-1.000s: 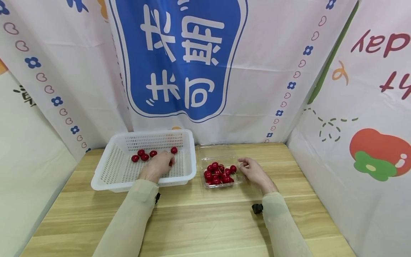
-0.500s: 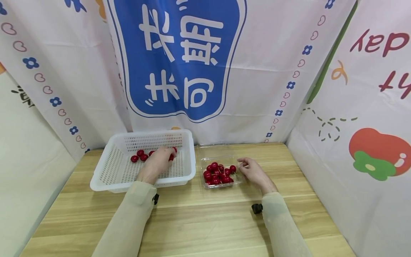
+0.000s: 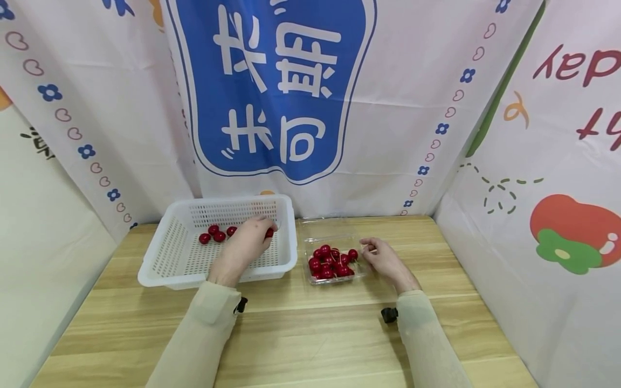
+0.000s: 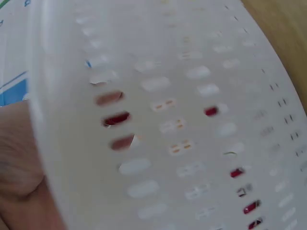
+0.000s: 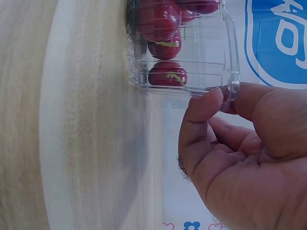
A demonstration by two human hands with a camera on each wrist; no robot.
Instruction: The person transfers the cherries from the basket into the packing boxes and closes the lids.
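My left hand [image 3: 247, 240] reaches into the white slotted basket [image 3: 170, 276] and grips a red cherry [image 3: 269, 233] with its fingers, which partly cover it. Several more cherries [image 3: 220, 236] lie on the basket floor to the left of this hand. In the left wrist view the basket wall [image 4: 158, 191] hides the fingertips, and red shows through its slots. My right hand [image 3: 385, 261] pinches the right rim of a clear plastic punnet [image 5: 230, 57] between thumb and fingers. Inside the punnet sits a pile of stemmed cherries [image 3: 330, 264].
The basket and punnet stand side by side at the back of a wooden table [image 3: 310, 334]. Behind the punnet, its clear lid [image 3: 327, 227] is folded back. A printed cloth [image 3: 388, 108] hangs right behind the table's far edge.
My left hand has moved right and toward the back inside the basket, to where a lone cherry lay, and closed on it. My right hand has stayed at the punnet's rim.
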